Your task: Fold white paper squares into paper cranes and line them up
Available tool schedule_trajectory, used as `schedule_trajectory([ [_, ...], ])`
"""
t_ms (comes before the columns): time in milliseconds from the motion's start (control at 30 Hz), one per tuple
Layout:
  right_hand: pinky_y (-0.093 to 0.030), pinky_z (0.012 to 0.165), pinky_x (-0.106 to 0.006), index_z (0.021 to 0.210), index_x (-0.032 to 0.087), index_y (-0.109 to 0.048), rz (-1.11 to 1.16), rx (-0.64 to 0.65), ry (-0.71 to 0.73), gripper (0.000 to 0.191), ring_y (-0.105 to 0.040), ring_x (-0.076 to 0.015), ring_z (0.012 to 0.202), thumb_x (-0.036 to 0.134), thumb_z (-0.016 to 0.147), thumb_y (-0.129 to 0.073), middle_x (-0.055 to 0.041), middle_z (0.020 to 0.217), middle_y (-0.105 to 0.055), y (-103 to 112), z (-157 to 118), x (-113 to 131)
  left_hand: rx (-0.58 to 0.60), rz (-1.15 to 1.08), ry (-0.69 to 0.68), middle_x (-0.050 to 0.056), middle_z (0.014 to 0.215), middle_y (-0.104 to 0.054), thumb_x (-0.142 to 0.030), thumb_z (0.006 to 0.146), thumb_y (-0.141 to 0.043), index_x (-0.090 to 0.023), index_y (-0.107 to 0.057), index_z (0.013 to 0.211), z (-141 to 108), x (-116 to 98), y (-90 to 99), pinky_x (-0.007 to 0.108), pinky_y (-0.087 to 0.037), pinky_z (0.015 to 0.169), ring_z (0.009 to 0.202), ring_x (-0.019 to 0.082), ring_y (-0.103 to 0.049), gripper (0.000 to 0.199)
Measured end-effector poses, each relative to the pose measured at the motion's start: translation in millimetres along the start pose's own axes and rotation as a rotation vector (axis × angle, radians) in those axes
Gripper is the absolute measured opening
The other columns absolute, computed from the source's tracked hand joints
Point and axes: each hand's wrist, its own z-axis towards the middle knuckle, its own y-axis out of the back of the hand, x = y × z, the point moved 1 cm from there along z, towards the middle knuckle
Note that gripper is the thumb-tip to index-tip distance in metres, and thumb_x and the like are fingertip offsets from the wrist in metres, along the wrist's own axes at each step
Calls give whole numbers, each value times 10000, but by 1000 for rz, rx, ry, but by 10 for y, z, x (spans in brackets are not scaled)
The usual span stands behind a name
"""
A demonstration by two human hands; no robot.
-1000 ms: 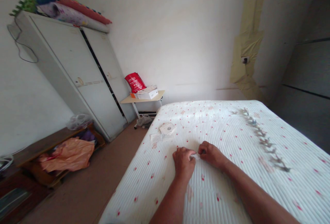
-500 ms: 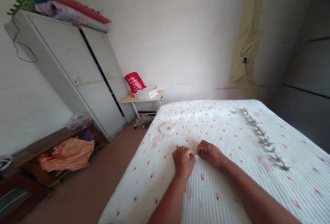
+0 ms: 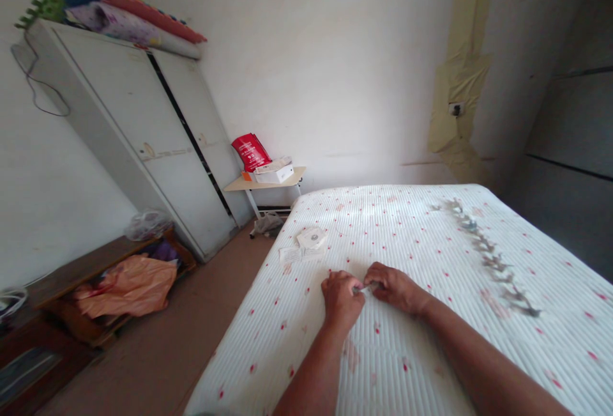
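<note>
My left hand (image 3: 341, 296) and my right hand (image 3: 393, 288) are close together over the middle of the white mattress cover (image 3: 378, 377). Both have their fingers pinched on a small, thin, pale strip (image 3: 366, 287) that spans the short gap between them. Most of it is hidden by the fingers, and its kind cannot be made out. Beyond my left hand lie a white packet with a round mark (image 3: 312, 237) and a flat printed paper (image 3: 294, 255). To the right, a long row of small grey-green pointed pieces (image 3: 488, 250) lies across the cover.
At the far left corner a small table (image 3: 239, 183) holds a red bag (image 3: 251, 151) and a white box (image 3: 275, 175). A grey cabinet (image 3: 129, 109) stands on the left, near a wooden bench (image 3: 71, 269) with an orange plastic bag (image 3: 129, 285).
My right hand's fingers have shifted slightly, and a little more of the pale strip shows between the hands. Both hands keep their pinch; the view has moved very slightly.
</note>
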Motion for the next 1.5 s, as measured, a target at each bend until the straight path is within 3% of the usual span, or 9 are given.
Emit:
schedule_trajectory([
  [667,-404,683,-224,942,204,-593,-119,-5,20,194,-571,-138,780,174,775,-499,-27,921,-587,-77,-13,-124,65,7,13,-25,930,-640,-271,660,-643,-269,-665,823,28,19,30,305,-317,883,976,171,-520,165],
  [1000,-393,618,-209,954,208,-537,-149,-30,-13,244,-556,-121,716,128,727,-492,-16,931,-580,-56,-63,-89,30,-12,10,-26,914,-635,-282,659,-652,-266,-665,796,27,30,-10,327,-286,930,979,175,-515,139],
  [1500,-420,710,-235,977,214,-597,-243,-5,36,204,-592,-152,816,195,820,-469,-35,933,-605,-88,-49,-103,66,11,14,-21,934,-636,-275,664,-639,-270,-667,833,27,11,22,325,-298,929,982,174,-515,172],
])
